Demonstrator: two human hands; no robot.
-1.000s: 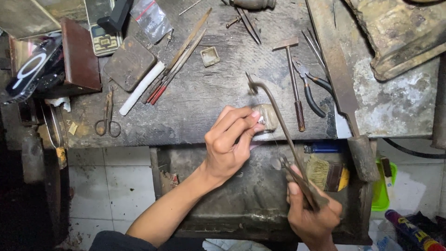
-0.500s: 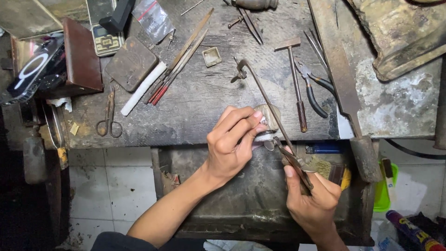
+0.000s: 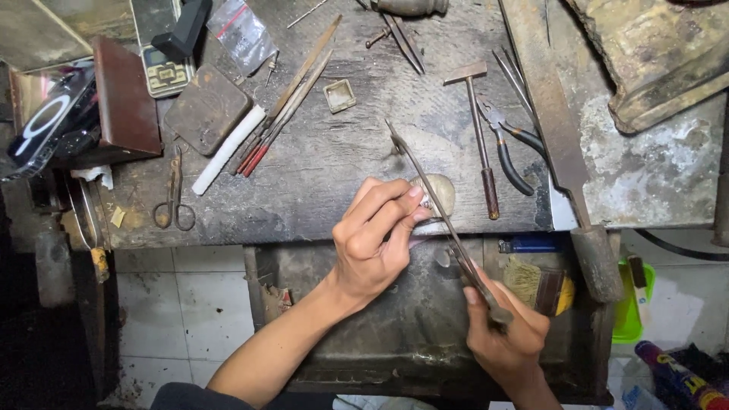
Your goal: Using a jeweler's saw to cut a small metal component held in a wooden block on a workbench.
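Observation:
My left hand (image 3: 373, 237) pinches a small metal piece (image 3: 425, 202) against a rounded wooden peg (image 3: 441, 192) at the front edge of the worn workbench (image 3: 334, 175). My right hand (image 3: 505, 334) grips the handle of a slim saw frame (image 3: 425, 182). The frame slants up and to the left, crossing right beside the pinched piece. Fingertips of the left hand hide most of the small piece.
On the bench lie a hammer (image 3: 476, 129), pliers (image 3: 507, 144), a big file (image 3: 554, 129), several thin files (image 3: 285, 102), scissors (image 3: 175, 193), a white stick (image 3: 226, 150), a small scale (image 3: 158, 64). A blue lighter (image 3: 530, 244) and brush (image 3: 543, 287) sit in the tray below.
The right hand slid the saw frame forward and left along the pinched piece, then slightly back. The left hand stayed at the peg.

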